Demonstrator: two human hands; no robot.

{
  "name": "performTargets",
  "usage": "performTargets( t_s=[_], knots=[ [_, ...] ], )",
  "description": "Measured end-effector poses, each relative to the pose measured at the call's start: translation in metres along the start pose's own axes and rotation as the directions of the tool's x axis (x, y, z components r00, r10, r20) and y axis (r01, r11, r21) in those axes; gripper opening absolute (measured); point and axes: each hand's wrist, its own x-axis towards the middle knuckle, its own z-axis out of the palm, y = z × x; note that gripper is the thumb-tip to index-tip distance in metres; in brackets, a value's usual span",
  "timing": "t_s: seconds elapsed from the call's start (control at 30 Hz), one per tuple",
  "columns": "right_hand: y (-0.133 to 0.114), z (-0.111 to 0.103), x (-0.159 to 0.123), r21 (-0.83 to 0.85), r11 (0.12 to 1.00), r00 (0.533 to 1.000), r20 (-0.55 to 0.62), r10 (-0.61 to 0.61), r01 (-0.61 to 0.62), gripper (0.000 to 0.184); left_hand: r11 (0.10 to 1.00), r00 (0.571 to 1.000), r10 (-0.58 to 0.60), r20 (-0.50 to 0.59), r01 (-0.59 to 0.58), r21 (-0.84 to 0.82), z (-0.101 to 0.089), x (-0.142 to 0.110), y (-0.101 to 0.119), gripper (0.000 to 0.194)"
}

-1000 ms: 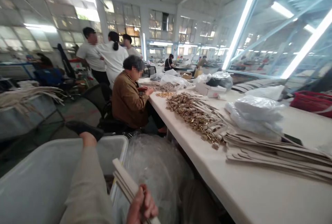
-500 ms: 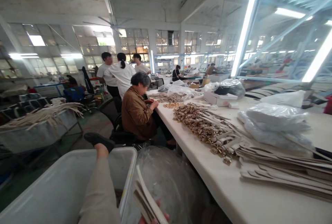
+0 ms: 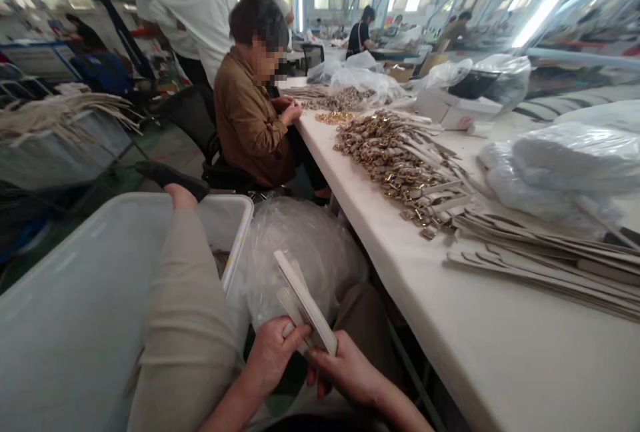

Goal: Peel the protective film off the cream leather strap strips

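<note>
Both of my hands are closed on a small bunch of flat beige straps (image 3: 307, 299), held low in front of my lap. My left hand (image 3: 274, 351) pinches the straps from the left, thumb on top. From the right, my right hand (image 3: 345, 362) grips their lower ends, its fingers wrapped underneath. The upper ends fan out slightly and point up and to the left. Behind them bulges a clear plastic bag (image 3: 310, 245), its contents unclear.
A white table (image 3: 430, 299) runs along my right, bearing straps with gold buckles (image 3: 400, 165), a strap stack (image 3: 545, 265) and plastic-wrapped packs (image 3: 575, 159). My leg rests across a white bin (image 3: 100, 245). A co-worker in brown (image 3: 255, 119) sits at the table's far side.
The view has tipped downward. Both hands are now visible on the straps, where earlier only one showed. The bunch has shifted right and its ends have spread.
</note>
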Motion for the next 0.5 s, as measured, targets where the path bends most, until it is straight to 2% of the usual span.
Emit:
performTargets(
  t_s=[0.1, 0.2, 0.27, 0.33, 0.43, 0.47, 0.5],
  knots=[
    [0.007, -0.012, -0.009, -0.005, 1.000, 1.000, 0.016, 0.021, -0.021, 0.051, 0.995, 0.992, 0.043, 0.123, -0.054, 0.089, -0.002, 0.000, -0.003, 0.051],
    [0.012, -0.024, -0.017, 0.007, 0.998, 0.996, 0.067, 0.059, -0.060, 0.050, 0.997, 0.984, 0.034, 0.176, -0.044, 0.057, -0.008, 0.005, -0.005, 0.054],
    [0.011, -0.031, -0.022, 0.032, 0.996, 0.993, 0.081, 0.082, -0.085, 0.051, 1.000, 0.990, 0.004, 0.143, -0.005, 0.006, -0.019, 0.011, 0.000, 0.057],
    [0.009, -0.039, -0.025, 0.055, 0.992, 0.993, 0.050, 0.107, -0.110, 0.054, 1.000, 0.998, 0.010, 0.057, -0.009, -0.023, -0.036, 0.015, 0.013, 0.058],
    [0.010, -0.052, -0.025, 0.087, 0.991, 0.988, -0.109, 0.113, -0.104, 0.053, 0.978, 0.989, 0.136, -0.065, -0.145, -0.147, -0.066, 0.009, 0.041, 0.055],
    [0.012, -0.056, -0.025, 0.115, 0.989, 0.978, -0.177, 0.107, -0.088, 0.053, 0.955, 0.982, 0.175, -0.065, -0.186, -0.233, -0.074, 0.003, 0.049, 0.054],
    [0.015, -0.060, -0.024, 0.148, 0.986, 0.966, -0.235, 0.104, -0.070, 0.052, 0.922, 0.983, 0.164, -0.082, -0.183, -0.341, -0.079, -0.003, 0.055, 0.053]
  ],
)
